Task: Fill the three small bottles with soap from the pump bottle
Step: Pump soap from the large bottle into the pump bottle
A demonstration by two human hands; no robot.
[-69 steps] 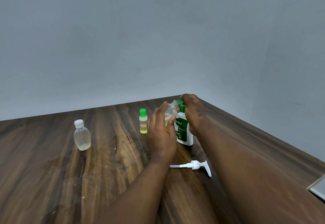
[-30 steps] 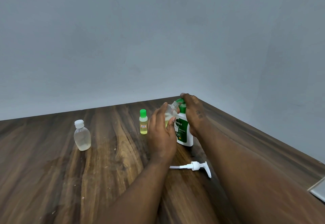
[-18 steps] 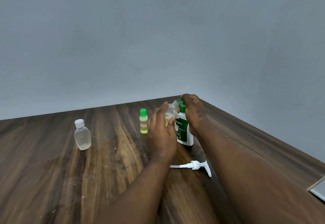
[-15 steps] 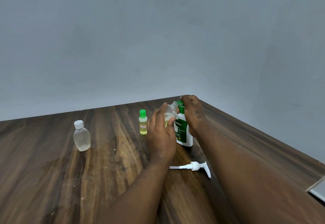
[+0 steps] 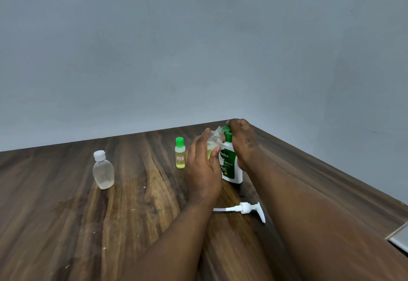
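My left hand (image 5: 203, 170) grips a small clear bottle (image 5: 213, 136) holding some yellowish liquid, tilted to the right, its threaded neck uncapped. My right hand (image 5: 242, 141) pinches a green cap (image 5: 226, 129) right beside that neck. Behind both hands the white and green Dettol soap bottle (image 5: 230, 169) stands on the wooden table (image 5: 143, 214) with its pump off. The white pump (image 5: 245, 208) lies flat in front of it. A small bottle with a green cap (image 5: 180, 153) and yellow liquid stands to the left. Further left stands a clear bottle with a white cap (image 5: 103, 171).
The table ends at a grey wall (image 5: 198, 49) behind and along the right side. A grey flat object (image 5: 400, 235) pokes in at the right edge. My forearms cross the near table.
Both hands stay at the small bottle's neck with the green cap; only slight shifts of the view. The other bottles and the pump have not moved.
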